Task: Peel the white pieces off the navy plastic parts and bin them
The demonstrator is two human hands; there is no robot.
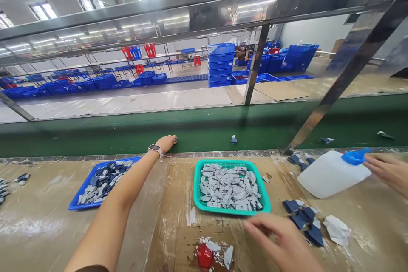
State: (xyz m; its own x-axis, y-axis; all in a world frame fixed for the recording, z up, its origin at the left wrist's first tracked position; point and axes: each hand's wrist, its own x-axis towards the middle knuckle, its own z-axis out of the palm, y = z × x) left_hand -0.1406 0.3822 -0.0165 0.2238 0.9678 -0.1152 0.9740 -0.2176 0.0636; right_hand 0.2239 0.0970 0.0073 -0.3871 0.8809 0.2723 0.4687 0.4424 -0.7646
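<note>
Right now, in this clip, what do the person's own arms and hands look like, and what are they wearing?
The left hand and the right hand are bare, with no gloves. The left forearm is bare too, with a dark sleeve edge near the elbow and a smartwatch on a pale band at the wrist. The right hand is blurred, and no sleeve shows on it.

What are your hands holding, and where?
Right hand looks empty. Left hand, curled on the green belt, might pinch something small; I cannot tell.
</note>
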